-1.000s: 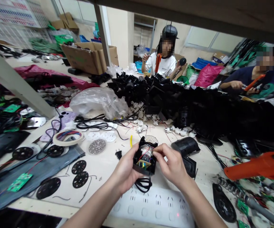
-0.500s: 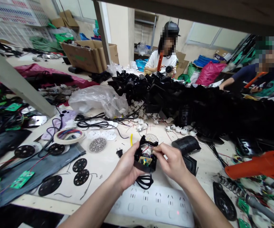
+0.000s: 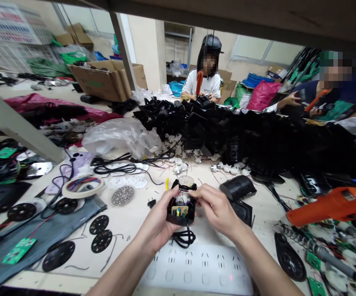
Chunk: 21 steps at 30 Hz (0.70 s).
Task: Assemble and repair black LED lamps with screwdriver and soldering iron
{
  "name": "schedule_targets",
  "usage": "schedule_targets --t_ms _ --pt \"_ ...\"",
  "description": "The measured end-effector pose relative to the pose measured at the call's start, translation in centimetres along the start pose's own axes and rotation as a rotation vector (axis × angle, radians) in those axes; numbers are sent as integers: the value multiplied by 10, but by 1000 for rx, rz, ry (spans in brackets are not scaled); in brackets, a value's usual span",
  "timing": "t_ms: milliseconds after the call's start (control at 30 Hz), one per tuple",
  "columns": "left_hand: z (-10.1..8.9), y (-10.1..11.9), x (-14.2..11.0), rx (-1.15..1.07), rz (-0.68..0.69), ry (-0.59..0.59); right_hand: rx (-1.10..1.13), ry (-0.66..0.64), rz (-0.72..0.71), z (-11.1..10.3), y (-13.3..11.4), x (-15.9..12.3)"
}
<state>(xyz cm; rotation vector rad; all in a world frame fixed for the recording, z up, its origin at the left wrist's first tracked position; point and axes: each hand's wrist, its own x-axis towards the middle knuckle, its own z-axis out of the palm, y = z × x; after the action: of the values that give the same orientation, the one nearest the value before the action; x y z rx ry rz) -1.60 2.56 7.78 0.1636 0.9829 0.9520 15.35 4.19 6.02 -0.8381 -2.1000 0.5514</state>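
Here's the black housing [image 3: 179,220], open side up, above the worktable just beyond the white power strip [image 3: 196,267], and it sits more squarely towards us than half a second ago. The left thumb now reaches further over its upper left rim. We're looking inside: a tan circuit board [image 3: 180,211] near the front wall, a rounded white part [image 3: 182,200] behind it, thin wires alongside. A looped black cord [image 3: 184,238] hangs at the near end.

Our left hand [image 3: 159,218] is curled firmly around the housing's left side; our right hand [image 3: 215,207] has its fingertips nearly together at the upper right rim, though we can't tell whether they grip anything. Right of them lies a curved black shell [image 3: 238,187], apart. And across the black heap [image 3: 227,127], the co-worker in white [image 3: 201,84], hands raised a second ago, now has them low!
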Motion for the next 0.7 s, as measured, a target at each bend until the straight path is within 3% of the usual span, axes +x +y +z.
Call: schedule_targets --t_ms 267,500,700 --pt "-1 1 -4 -16 -4 3 81 20 24 1 -4 0" --pt "-5 8 3 -55 34 114 119 306 270 4 -14 -7" --pt "-12 9 13 -98 116 177 33 212 253 20 -24 -29"
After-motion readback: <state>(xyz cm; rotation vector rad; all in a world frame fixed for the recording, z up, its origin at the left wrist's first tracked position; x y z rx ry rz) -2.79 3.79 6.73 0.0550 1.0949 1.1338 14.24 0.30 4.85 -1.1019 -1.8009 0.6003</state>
